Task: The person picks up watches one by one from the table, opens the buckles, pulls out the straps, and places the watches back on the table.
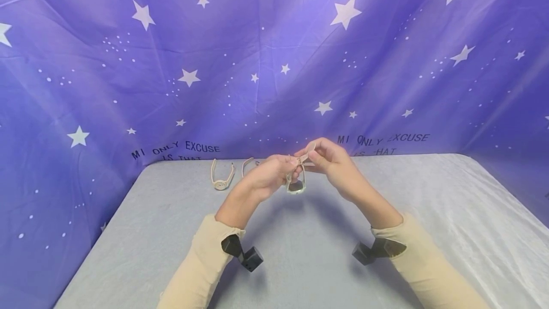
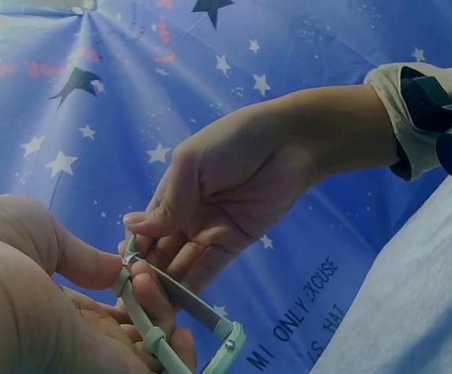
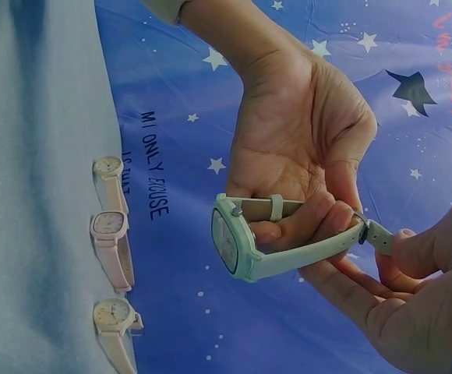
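A pale green wristwatch is held up over the table between both hands, its strap looped through the metal buckle. My left hand grips the buckle part of the band between thumb and fingers. With thumb and fingers, my right hand pinches the strap's free end, which sticks out past the buckle. The watch's squarish case hangs below the fingers in the head view. In the left wrist view, the band runs down from the left thumb to the case at the bottom.
Three other watches lie in a row near the table's back edge: a cream one, a pink one and another cream one. Behind the grey cloth-covered table hangs a purple star-printed curtain.
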The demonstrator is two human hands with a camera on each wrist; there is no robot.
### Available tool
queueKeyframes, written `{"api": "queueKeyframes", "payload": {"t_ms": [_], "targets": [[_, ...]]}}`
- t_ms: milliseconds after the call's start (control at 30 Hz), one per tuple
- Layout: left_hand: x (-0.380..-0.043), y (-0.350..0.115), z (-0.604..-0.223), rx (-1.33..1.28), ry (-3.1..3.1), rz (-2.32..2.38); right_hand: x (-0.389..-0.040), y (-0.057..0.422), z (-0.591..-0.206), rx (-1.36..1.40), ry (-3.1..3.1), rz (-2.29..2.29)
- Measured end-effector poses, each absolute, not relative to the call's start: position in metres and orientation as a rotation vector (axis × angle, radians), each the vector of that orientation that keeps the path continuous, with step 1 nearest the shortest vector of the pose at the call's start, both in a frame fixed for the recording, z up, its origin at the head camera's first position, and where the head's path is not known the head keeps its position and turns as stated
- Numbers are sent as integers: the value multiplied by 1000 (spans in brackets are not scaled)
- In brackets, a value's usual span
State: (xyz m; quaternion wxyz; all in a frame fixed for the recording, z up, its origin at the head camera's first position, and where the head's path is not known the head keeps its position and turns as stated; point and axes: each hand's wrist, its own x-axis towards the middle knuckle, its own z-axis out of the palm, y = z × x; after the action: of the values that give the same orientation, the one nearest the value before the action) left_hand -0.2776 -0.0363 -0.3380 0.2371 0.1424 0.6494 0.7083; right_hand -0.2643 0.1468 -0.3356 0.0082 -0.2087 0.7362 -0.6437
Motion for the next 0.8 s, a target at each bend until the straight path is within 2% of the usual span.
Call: {"api": "queueKeyframes", "payload": {"t_ms": [800], "targets": [[-280,-34,-339,361,1690,1976,-265,151,-333,-631,2313,-2007]]}}
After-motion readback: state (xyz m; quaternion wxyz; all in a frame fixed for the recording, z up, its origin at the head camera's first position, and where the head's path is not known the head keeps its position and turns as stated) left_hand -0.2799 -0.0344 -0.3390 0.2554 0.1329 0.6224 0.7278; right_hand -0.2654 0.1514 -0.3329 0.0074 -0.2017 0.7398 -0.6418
